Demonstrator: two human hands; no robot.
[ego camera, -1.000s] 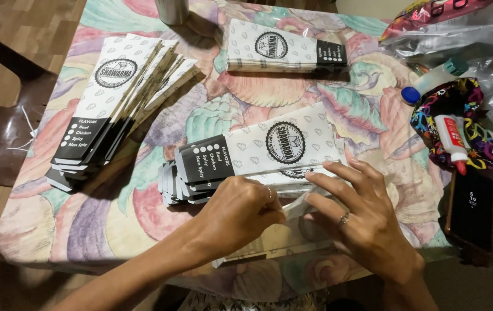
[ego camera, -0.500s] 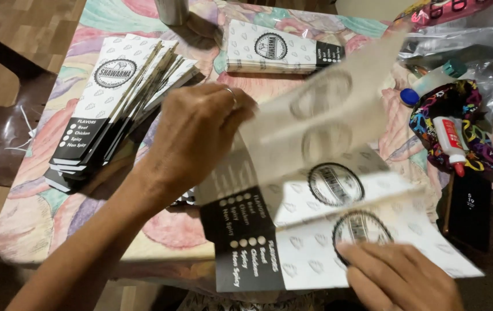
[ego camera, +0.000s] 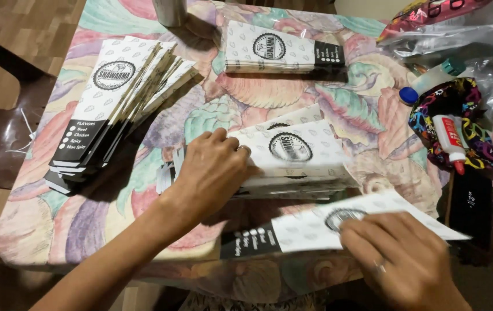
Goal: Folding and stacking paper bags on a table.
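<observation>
My left hand (ego camera: 214, 170) lies flat on a stack of white paper sleeves (ego camera: 298, 158) with a round black emblem, at the middle of the table. My right hand (ego camera: 405, 262) presses on a single flat white sleeve with a black end (ego camera: 310, 230), which lies at the table's near edge and juts past it. Neither hand is closed around anything; the fingers are spread on the paper.
A fanned pile of the same sleeves (ego camera: 111, 109) lies at the left, another neat pack (ego camera: 284, 52) at the back. A glue bottle (ego camera: 449, 141) on a colourful pouch (ego camera: 459, 115), a black case (ego camera: 470, 201) and plastic bags (ego camera: 459, 40) crowd the right. The table has a floral cloth (ego camera: 85, 219).
The sheet lifted by both hands half a second ago now lies flat at the near edge under my right hand. My left hand has moved back onto the middle stack.
</observation>
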